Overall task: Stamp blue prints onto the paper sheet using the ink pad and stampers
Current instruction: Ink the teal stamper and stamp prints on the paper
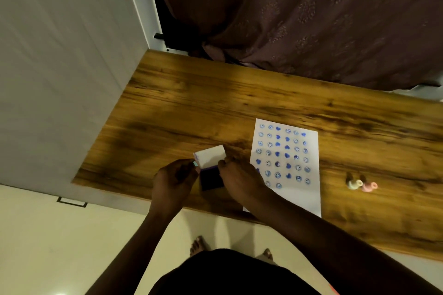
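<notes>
A white paper sheet [291, 196] lies on the wooden table [215, 108], covered with rows of blue smiley and heart prints. Left of it sits the ink pad [212, 181], a dark blue square with its white lid [211, 155] hinged up. My left hand [173, 182] holds the pad's left side, with a small teal-tipped piece at its fingertips. My right hand [239, 179] grips the pad's right edge near the lid. Two small stampers, a cream one [354, 184] and a pink one [369, 186], lie on the table to the right of the sheet.
A grey-white wall panel [60, 67] borders the table on the left. A brown patterned curtain [311, 19] hangs behind the table's far edge. My bare feet [197, 244] stand on the pale floor below the table's front edge.
</notes>
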Motion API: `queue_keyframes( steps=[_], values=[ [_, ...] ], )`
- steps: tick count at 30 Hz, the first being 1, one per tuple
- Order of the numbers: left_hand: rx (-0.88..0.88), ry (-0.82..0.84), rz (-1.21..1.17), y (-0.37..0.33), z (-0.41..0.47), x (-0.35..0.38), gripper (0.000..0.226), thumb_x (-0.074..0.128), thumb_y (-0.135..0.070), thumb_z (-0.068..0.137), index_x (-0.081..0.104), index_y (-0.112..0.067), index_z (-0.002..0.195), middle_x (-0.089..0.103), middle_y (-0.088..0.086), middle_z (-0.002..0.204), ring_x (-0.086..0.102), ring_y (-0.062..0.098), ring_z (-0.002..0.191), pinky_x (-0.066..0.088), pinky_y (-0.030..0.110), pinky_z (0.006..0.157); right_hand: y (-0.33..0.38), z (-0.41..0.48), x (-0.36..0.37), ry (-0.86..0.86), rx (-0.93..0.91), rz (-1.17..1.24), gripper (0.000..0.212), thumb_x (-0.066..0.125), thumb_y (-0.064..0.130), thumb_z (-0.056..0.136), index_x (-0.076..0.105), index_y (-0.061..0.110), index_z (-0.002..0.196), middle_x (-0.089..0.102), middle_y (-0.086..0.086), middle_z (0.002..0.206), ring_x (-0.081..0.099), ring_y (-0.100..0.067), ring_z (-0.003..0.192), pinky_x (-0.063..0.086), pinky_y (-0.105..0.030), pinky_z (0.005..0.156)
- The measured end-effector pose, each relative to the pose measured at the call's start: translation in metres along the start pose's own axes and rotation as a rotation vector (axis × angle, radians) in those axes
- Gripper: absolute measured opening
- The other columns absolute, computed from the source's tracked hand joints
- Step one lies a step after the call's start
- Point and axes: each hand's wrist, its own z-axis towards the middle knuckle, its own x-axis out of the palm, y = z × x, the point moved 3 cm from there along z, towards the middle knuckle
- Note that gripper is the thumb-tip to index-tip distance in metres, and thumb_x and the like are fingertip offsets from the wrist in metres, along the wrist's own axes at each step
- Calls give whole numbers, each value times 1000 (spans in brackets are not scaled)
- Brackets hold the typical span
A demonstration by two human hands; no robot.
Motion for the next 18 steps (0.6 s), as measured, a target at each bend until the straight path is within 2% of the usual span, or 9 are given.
queue_keyframes(
  steps=[4,7,9,11,13,15,18],
  values=[
    [-1,5,2,1,2,7,23,78,-18,91,77,-22,113,76,-29,96,71,-15,98,52,2,77,-8,-7,-11,-13,55,192,37,56,23,103,52,8,136,62,-14,134,63,-28,121,50,-36,106],
    [-17,14,43,1,4,13,24,78,-22,91,77,-20,115,76,-18,102,70,-17,94,55,5,80,-15,-20,-29,-132,63,427,37,58,28,101,57,11,133,66,-10,130,64,-25,118,52,-33,101],
    [-27,21,69,2,4,19,24,78,-22,91,78,-19,115,78,-12,103,71,-15,93,57,8,78,-28,-33,-36,-210,114,591,32,57,34,100,62,15,125,70,-6,121,67,-22,110,52,-27,87],
    [-36,37,66,2,3,26,25,78,-21,91,77,-18,115,78,-8,103,71,-15,90,57,8,72,-49,-49,-35,-230,191,665,22,60,38,98,67,18,103,73,-4,97,70,-19,89,43,-25,69],
    [-52,67,50,0,1,35,26,78,-23,91,76,-20,116,76,-12,101,70,-19,89,57,7,69,-76,-68,-23,-207,276,666,22,63,39,97,67,17,94,72,-2,88,68,-16,81,43,-25,67],
    [-73,94,43,-3,-1,44,23,78,-24,90,76,-25,113,73,-23,95,70,-18,89,56,6,68,-103,-87,-7,-179,371,627,20,64,36,96,67,16,100,73,-2,94,68,-17,87,47,-23,71],
    [-87,148,66,-10,-2,58,19,77,-21,91,72,-38,99,71,-41,80,69,-19,87,52,0,67,-133,-109,17,-138,468,519,21,62,32,97,66,13,105,72,-5,100,68,-23,95,45,-26,71]
  ],
)
